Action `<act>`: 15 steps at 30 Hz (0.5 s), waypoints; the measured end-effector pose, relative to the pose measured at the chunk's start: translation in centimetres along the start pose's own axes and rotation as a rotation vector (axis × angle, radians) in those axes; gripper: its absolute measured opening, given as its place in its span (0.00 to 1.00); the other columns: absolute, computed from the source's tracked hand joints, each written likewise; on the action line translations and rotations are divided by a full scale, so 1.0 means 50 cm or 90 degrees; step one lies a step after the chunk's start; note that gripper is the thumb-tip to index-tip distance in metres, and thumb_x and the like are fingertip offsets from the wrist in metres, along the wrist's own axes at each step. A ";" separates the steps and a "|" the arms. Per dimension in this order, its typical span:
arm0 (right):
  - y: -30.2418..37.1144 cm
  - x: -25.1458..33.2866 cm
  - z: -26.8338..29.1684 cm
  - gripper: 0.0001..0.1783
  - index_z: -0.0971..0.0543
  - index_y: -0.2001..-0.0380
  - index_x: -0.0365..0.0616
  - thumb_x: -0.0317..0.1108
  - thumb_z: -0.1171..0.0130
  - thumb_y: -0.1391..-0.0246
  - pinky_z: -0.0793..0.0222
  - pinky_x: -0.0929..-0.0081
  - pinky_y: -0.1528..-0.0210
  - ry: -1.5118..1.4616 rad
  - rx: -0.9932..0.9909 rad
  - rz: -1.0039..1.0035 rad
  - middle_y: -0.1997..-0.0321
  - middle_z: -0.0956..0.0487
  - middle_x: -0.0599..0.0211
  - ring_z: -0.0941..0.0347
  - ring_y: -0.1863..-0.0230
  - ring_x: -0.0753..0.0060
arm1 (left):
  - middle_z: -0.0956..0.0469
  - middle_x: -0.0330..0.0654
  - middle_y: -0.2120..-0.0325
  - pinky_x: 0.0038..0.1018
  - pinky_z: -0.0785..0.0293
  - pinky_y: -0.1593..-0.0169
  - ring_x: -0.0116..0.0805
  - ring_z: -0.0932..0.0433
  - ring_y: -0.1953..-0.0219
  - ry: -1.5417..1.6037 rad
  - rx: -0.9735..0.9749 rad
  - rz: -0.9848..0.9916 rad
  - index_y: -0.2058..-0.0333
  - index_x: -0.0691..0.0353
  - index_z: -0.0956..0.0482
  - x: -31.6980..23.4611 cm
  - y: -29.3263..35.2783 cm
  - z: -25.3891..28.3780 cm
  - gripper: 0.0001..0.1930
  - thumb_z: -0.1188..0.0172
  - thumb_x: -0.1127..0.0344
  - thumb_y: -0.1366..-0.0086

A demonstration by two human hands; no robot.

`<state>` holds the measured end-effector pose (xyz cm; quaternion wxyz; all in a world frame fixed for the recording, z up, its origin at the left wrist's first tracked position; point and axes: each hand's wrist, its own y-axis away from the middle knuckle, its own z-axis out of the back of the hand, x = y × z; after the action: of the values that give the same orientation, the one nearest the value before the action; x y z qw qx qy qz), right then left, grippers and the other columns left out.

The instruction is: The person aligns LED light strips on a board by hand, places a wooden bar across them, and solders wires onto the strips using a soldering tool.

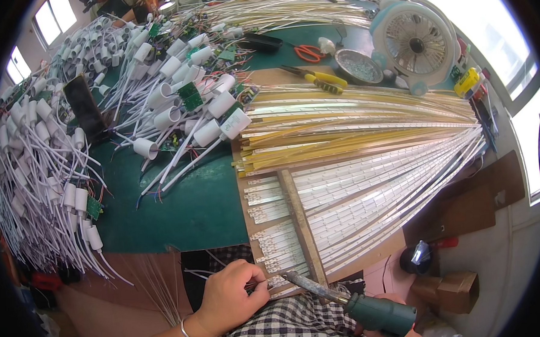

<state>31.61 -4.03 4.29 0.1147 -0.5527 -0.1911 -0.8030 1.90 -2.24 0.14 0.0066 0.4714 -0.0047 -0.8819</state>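
Note:
My left hand (230, 295), a metal bangle at its wrist, is closed in a pinch beside the near ends of the strips. A thin wire shows at its fingertips; the rest is covered by the fingers. My right hand (393, 333) grips the green handle of a soldering iron (323, 289), partly hidden behind it. The iron's tip points left, close to the left fingertips and the nearest strip. White LED strips (355, 192) lie side by side on a brown board (370, 248), a narrow bar (299, 221) across them.
White lamp caps with cables (201, 120) and green circuit boards pile up on the green table (163, 215). Farther back are yellow-handled pliers (320, 81), orange scissors (308, 53), a metal bowl (359, 67) and a fan (414, 42). A phone-like dark slab (85, 107) stands at left.

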 end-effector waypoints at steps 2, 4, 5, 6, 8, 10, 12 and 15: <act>0.000 -0.005 -0.001 0.25 0.31 0.47 0.36 0.27 0.36 0.48 0.31 0.67 0.53 0.035 0.012 0.016 0.53 0.25 0.57 0.28 0.54 0.63 | 0.27 0.40 0.76 0.30 0.28 0.73 0.38 0.25 0.77 -0.065 0.021 0.001 0.74 0.61 0.24 -0.007 -0.002 0.006 0.05 0.36 0.71 0.51; -0.001 -0.008 -0.005 0.25 0.30 0.48 0.36 0.29 0.36 0.49 0.34 0.63 0.49 0.028 0.006 0.021 0.51 0.26 0.55 0.30 0.51 0.58 | 0.27 0.39 0.75 0.30 0.27 0.73 0.38 0.25 0.76 -0.117 -0.015 -0.068 0.74 0.61 0.24 -0.013 -0.006 0.004 0.05 0.36 0.71 0.51; -0.002 -0.008 -0.005 0.25 0.30 0.48 0.36 0.29 0.36 0.49 0.34 0.63 0.49 0.027 0.006 0.022 0.51 0.26 0.55 0.30 0.51 0.58 | 0.27 0.39 0.73 0.29 0.27 0.73 0.37 0.25 0.76 -0.170 -0.044 -0.126 0.74 0.61 0.24 -0.014 -0.006 0.004 0.06 0.36 0.71 0.51; -0.003 -0.007 -0.006 0.25 0.30 0.48 0.37 0.29 0.36 0.49 0.35 0.63 0.48 0.044 0.007 0.025 0.52 0.26 0.55 0.30 0.51 0.57 | 0.27 0.39 0.73 0.29 0.27 0.73 0.37 0.25 0.76 -0.169 -0.052 -0.137 0.74 0.61 0.24 -0.016 -0.005 0.004 0.06 0.36 0.71 0.51; -0.005 -0.006 -0.006 0.24 0.29 0.49 0.37 0.30 0.36 0.49 0.35 0.62 0.48 0.060 0.009 0.028 0.52 0.26 0.55 0.30 0.51 0.56 | 0.27 0.39 0.71 0.29 0.27 0.72 0.37 0.24 0.74 -0.097 -0.023 -0.074 0.74 0.61 0.23 -0.016 -0.002 0.005 0.06 0.35 0.72 0.51; -0.007 -0.004 -0.006 0.23 0.28 0.50 0.38 0.30 0.37 0.50 0.36 0.61 0.48 0.071 0.020 0.024 0.53 0.26 0.55 0.30 0.52 0.56 | 0.27 0.40 0.72 0.28 0.27 0.72 0.38 0.24 0.73 -0.059 -0.028 -0.059 0.74 0.61 0.23 -0.011 -0.002 0.005 0.06 0.35 0.72 0.51; -0.008 -0.002 -0.006 0.22 0.27 0.51 0.38 0.29 0.37 0.50 0.36 0.61 0.48 0.055 0.016 0.008 0.53 0.26 0.55 0.30 0.53 0.56 | 0.27 0.40 0.72 0.28 0.26 0.71 0.38 0.24 0.72 -0.018 -0.032 -0.042 0.73 0.61 0.23 -0.006 0.000 0.006 0.06 0.35 0.72 0.51; -0.009 0.001 -0.010 0.21 0.27 0.52 0.38 0.29 0.37 0.50 0.35 0.62 0.49 0.016 0.001 -0.012 0.54 0.26 0.55 0.30 0.54 0.55 | 0.26 0.41 0.71 0.28 0.26 0.69 0.38 0.23 0.71 -0.007 -0.029 -0.036 0.72 0.62 0.22 0.002 0.006 0.009 0.06 0.35 0.72 0.49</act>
<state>31.00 -3.85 4.11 0.1104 -0.5405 -0.1954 -0.8109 1.48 -2.51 0.32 -0.0079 0.4664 0.0290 -0.8841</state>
